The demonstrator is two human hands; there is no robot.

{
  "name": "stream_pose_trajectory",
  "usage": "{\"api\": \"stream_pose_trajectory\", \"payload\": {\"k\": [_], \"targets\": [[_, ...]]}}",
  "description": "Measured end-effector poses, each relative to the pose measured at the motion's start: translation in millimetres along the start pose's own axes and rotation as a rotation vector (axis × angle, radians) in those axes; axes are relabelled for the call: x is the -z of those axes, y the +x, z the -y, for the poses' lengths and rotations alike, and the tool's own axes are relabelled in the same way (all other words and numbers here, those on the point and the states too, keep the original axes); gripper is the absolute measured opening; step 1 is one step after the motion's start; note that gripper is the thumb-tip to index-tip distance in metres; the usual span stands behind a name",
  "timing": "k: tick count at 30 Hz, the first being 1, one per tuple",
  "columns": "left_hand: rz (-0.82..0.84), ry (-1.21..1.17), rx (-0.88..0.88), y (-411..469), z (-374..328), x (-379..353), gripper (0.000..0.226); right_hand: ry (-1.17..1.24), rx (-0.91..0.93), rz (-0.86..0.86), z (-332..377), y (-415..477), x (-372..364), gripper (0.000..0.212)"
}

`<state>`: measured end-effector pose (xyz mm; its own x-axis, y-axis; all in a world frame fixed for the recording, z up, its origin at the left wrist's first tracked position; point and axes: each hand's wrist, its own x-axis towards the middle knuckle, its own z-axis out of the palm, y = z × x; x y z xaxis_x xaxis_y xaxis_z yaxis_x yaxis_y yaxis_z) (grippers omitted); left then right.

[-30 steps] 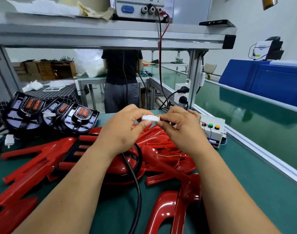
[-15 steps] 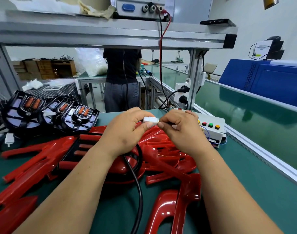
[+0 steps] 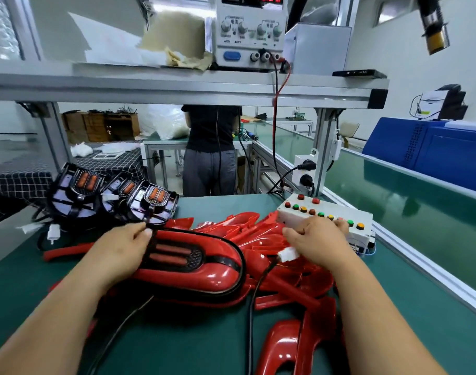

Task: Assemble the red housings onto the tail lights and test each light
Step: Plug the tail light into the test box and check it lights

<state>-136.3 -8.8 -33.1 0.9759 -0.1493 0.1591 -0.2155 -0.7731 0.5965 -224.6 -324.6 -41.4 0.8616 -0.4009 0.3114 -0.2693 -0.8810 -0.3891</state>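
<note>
A worker's right hand stretches its fingers flat onto the button row of the test box. The left hand clasps the end of the assembled tail light, which lies well left of the box atop loose red housings. The white connector sits just in front of the box, under the right palm. The surest test looks to be one button at a time, with the light held steady and the lamp watched.

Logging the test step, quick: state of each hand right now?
Left hand: grips the tail light at its end.
Right hand: open, touching the button box.
</note>
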Motion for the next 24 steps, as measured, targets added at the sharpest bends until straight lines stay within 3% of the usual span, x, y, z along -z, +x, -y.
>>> {"api": "stream_pose_trajectory", "payload": {"k": [3,6,17,21,24], "targets": [[0.011,-0.028,0.013,-8,9,-6,0.04,-0.139,-0.048,0.072,2,1,-6,0.039],[-0.091,0.074,0.012,-4,13,-6,0.039,-0.21,-0.09,0.078,5,-1,-10,0.034],[-0.106,-0.072,0.068,0,34,-2,0.035,-0.276,-0.059,-0.131,13,19,-15,0.028],[-0.012,0.023,0.011,1,30,0,0.037,-0.312,-0.016,0.056,20,48,-16,0.025],[0.058,0.089,-0.034,-1,24,0,0.045,-0.411,-0.02,0.186,18,66,-29,0.041]]}}
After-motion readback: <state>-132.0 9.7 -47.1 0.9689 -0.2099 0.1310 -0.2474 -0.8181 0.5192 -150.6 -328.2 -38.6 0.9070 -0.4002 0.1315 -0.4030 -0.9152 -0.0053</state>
